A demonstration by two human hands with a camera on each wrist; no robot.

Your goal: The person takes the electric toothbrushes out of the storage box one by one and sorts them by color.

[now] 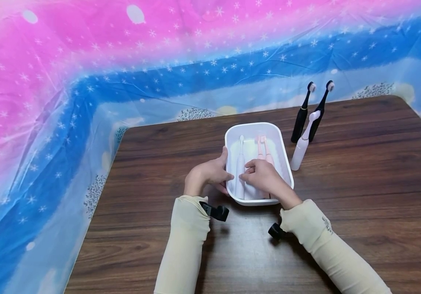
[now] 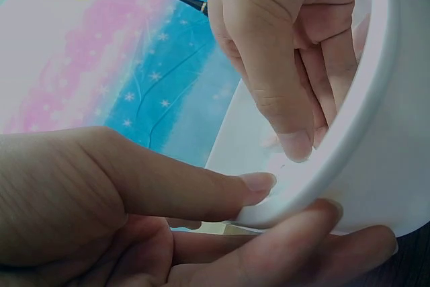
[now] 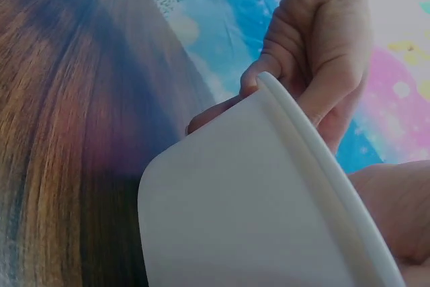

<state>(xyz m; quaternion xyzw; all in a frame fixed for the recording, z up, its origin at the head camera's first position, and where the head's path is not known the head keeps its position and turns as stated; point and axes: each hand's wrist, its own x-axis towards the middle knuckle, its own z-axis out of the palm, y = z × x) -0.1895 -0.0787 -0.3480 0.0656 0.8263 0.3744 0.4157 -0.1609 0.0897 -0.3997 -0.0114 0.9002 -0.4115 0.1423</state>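
Observation:
A white plastic bin (image 1: 288,171) stands on the table, and my left hand (image 1: 212,170) grips its left side. The left thumb is inside the rim while the fingers lie along the outer wall in the left wrist view. Inside, a white electric toothbrush (image 1: 240,157) lies lengthwise near the left wall. Two pink toothbrushes (image 1: 268,154) lie to its right, their lower parts hidden by my right hand (image 1: 263,176). That hand reaches into the bin, fingers loosely bent, with thumb and index fingertips right at the white toothbrush's handle; the left wrist view shows nothing between them.
Right of the bin, two black electric toothbrushes (image 1: 300,122) stand upright behind a pale pink one (image 1: 300,152). The wooden table (image 1: 136,228) reaches back to a pink and blue patterned cloth (image 1: 181,81). Each wrist carries a small black camera (image 1: 219,212).

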